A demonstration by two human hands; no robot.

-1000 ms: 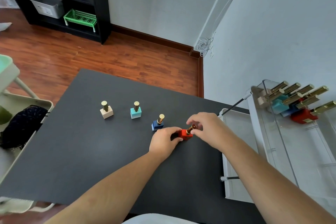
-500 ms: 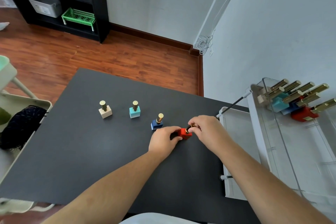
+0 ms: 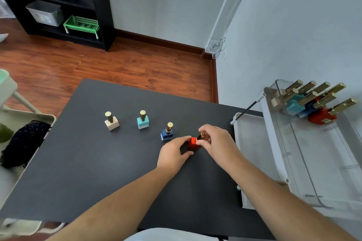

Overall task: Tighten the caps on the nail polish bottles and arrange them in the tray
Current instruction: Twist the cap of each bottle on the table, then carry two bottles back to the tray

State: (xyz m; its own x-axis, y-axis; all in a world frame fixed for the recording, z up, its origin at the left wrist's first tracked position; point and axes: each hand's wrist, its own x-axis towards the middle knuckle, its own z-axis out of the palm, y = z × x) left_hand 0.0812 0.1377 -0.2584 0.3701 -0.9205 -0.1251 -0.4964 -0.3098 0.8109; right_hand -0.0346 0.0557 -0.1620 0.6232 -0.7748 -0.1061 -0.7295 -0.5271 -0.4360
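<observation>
A red nail polish bottle (image 3: 193, 142) stands on the black table (image 3: 98, 162). My left hand (image 3: 173, 153) grips its square base from the left. My right hand (image 3: 215, 140) pinches its gold cap (image 3: 201, 135) between thumb and fingers. To the left stand a blue bottle (image 3: 167, 132), a turquoise bottle (image 3: 143, 120) and a beige bottle (image 3: 111, 121), all with gold caps, untouched. At the right a clear tray (image 3: 313, 162) holds several capped bottles (image 3: 313, 101) bunched at its far end.
A white cart (image 3: 252, 154) carries the tray beside the table's right edge. A white trolley with dark fabric (image 3: 23, 143) stands at the left. A black shelf (image 3: 58, 2) with a green basket (image 3: 81, 24) stands across the wooden floor.
My right hand's fingers have shifted around the gold cap while my left hand keeps the red base still. The view has tilted slightly.
</observation>
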